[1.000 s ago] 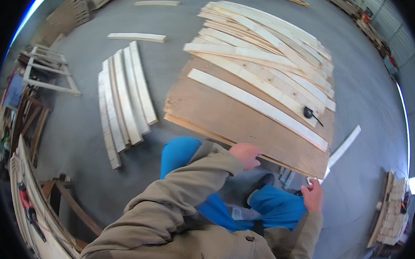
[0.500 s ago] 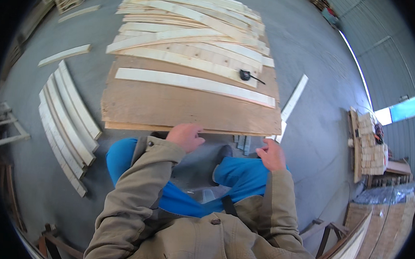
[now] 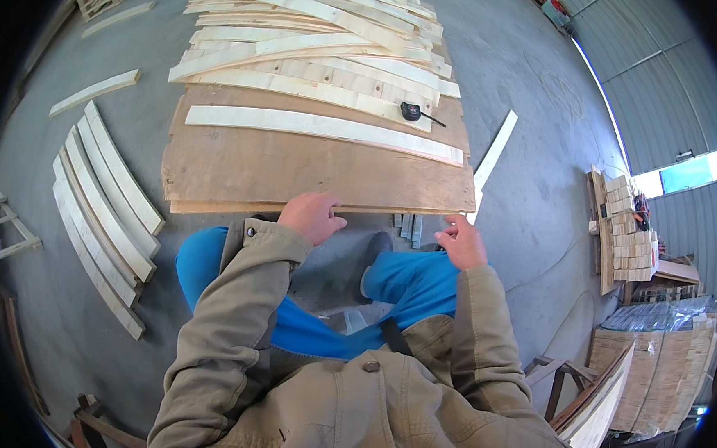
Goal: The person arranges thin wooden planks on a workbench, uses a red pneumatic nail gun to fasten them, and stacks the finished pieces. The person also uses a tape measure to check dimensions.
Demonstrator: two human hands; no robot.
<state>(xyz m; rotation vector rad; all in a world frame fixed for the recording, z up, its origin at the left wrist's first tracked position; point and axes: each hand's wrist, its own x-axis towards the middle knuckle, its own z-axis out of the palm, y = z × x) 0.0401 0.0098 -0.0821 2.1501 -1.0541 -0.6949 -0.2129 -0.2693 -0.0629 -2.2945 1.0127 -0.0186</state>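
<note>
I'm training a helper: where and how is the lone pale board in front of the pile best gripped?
Probably mid-length, coming from the person's near side, thumb on the near long edge, fingers over the far one. The pale board is long, narrow and flat, so its middle should balance; bare brown panel in front leaves room.

The bench (image 3: pixel 312 172) has a flat top of brown wooden board, its near part mostly bare. One pale strip (image 3: pixel 323 132) lies across it from left to right, apart from the heap. Behind that, a heap of pale strips (image 3: pixel 338 26) covers the far part, most running left to right, several crossing at a slant. Toward the right, a black tape measure (image 3: pixel 410 111) rests on the heap's nearest strips, its dark strap pointing right.
</note>
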